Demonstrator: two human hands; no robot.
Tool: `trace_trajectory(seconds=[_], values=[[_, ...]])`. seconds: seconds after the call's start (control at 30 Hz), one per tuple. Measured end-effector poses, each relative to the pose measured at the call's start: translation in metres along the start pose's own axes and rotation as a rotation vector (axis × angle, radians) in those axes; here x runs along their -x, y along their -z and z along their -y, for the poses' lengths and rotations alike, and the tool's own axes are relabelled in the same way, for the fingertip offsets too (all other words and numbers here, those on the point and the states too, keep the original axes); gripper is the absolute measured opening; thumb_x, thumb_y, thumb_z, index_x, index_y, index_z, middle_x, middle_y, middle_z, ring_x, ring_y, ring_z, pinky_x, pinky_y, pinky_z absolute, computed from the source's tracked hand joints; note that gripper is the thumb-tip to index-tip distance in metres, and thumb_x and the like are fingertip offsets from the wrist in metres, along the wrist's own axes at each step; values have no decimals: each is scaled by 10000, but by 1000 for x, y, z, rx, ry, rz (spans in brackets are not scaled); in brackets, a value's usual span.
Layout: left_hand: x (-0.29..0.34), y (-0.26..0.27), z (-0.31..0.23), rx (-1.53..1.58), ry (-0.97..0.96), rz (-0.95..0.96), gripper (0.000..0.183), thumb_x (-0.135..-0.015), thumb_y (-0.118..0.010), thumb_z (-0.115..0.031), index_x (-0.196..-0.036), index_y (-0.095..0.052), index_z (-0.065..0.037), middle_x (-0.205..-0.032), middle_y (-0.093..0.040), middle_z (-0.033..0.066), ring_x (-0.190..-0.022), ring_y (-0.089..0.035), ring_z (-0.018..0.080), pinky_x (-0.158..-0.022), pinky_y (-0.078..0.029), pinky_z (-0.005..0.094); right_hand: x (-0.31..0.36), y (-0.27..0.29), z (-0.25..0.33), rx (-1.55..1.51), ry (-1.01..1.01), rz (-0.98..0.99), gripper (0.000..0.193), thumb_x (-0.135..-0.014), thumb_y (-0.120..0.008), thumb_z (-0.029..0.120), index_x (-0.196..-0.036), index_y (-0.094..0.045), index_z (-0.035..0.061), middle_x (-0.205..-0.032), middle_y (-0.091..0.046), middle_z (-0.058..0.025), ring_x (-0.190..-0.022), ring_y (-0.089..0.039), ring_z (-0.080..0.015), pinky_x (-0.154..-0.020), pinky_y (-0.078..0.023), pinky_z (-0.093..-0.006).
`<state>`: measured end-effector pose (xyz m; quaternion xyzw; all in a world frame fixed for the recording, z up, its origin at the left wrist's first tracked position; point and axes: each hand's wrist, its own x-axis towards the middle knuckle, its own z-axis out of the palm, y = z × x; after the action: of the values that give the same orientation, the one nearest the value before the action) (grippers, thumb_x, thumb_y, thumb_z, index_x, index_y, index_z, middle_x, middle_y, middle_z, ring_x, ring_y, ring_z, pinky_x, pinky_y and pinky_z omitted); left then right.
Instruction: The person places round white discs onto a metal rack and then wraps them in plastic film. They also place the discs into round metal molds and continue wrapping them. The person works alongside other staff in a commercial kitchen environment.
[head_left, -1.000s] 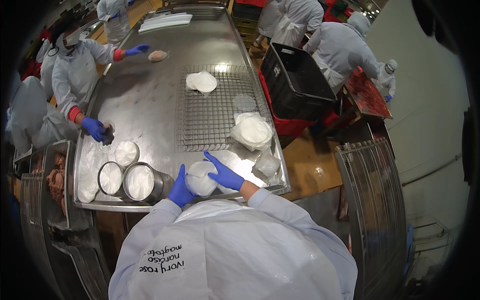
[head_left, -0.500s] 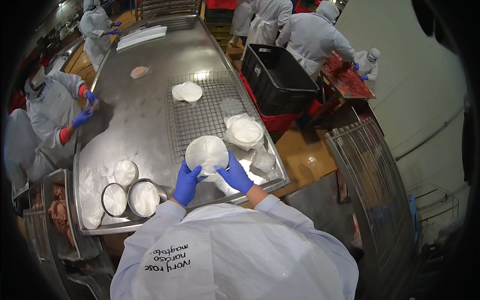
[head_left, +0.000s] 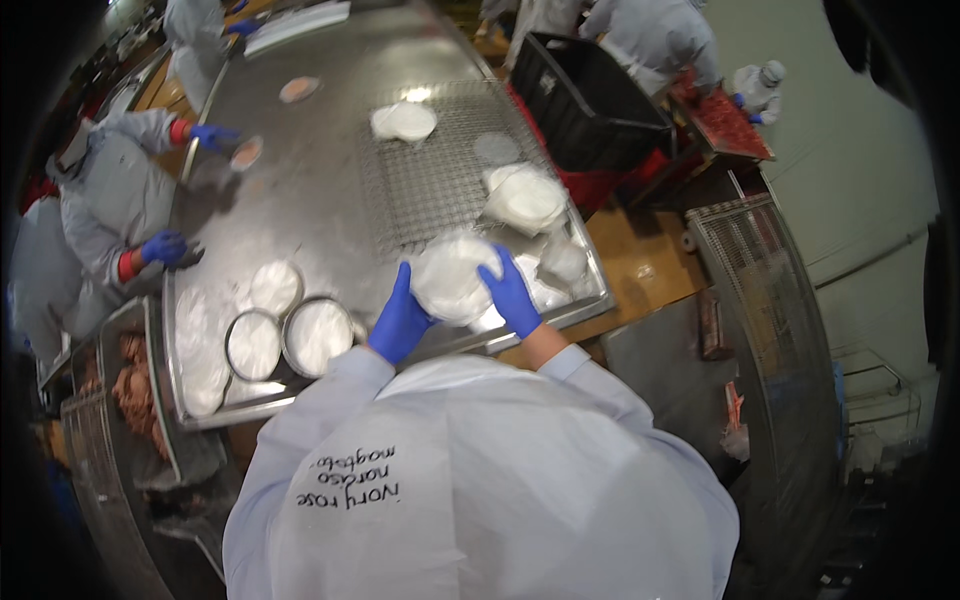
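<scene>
Between my gloved hands, over the near end of the metal table, is a round white disc [head_left: 454, 285], slightly blurred by motion. My left hand [head_left: 402, 318] holds its left edge, thumb pointing up along the side. On the right edge my right hand [head_left: 512, 292] grips it, thumb and fingers at the rim. Whether it is a stack of sheets or a wrapped piece I cannot tell. Just beyond my right hand lies a pile of white round sheets [head_left: 527, 198], with crumpled clear film [head_left: 563, 262] beside it.
A wire rack [head_left: 440, 175] lies on the metal table [head_left: 290, 190], bearing more white rounds [head_left: 405, 121]. Two metal rings [head_left: 318, 337] with white contents stand at the near left. A black crate [head_left: 590, 100] stands beyond the right edge. A co-worker [head_left: 120, 190] stands at the left.
My view has shifted, and the disc has tilted and turned in my hands. My right hand has moved to its right edge. The co-worker's hands have parted, and a pale pink disc shows by one.
</scene>
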<state>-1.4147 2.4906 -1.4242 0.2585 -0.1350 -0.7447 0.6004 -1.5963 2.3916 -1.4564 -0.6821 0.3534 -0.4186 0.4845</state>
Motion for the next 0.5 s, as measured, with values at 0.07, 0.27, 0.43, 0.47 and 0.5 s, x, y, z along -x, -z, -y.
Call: trace_trajectory(seconds=[0.07, 0.27, 0.43, 0.47, 0.5], values=[[4, 3, -5, 36, 37, 35, 715, -971, -286, -590, -1469, -231, -80, -1476, -332, 133, -1322, -391, 284, -1069, -381, 447, 4, -3, 2, -78, -44, 16, 530, -887, -575, 100, -1379, -398, 19, -1290, -512, -158, -1208, -488, -278, -1036, -377, -366], [9, 37, 7, -98, -29, -4, 586, -982, -413, -469, -1435, -286, -120, -1418, -401, 121, -1271, -456, 266, -1011, -453, 444, 19, -35, 58, 391, 190, -21, 556, -793, -624, 57, -1328, -485, 112, -1470, -311, -204, -1299, -389, -378, -1066, -364, -427], [6, 55, 23, -98, -121, -73, 495, -962, -536, -286, -1392, -340, -140, -1337, -467, 102, -1207, -510, 246, -924, -520, 411, 9, -50, 16, 362, 336, -139, 177, -784, -690, 107, -933, -610, 53, -1421, -379, -182, -1227, -455, -354, -990, -422, -411], [6, 56, 24, -108, -127, -73, 504, -952, -551, -261, -1394, -338, -142, -1330, -472, 100, -1197, -516, 249, -918, -521, 410, 7, -53, 10, 275, 269, -178, 166, -789, -688, 110, -918, -604, 46, -1406, -394, -179, -1212, -464, -352, -982, -425, -408], [5, 57, 25, -118, -132, -73, 516, -943, -565, -236, -1395, -335, -144, -1322, -476, 99, -1188, -522, 252, -913, -523, 409, 6, -55, 3, 189, 201, -216, 158, -794, -686, 113, -903, -598, 40, -1390, -410, -177, -1196, -473, -351, -974, -429, -406]])
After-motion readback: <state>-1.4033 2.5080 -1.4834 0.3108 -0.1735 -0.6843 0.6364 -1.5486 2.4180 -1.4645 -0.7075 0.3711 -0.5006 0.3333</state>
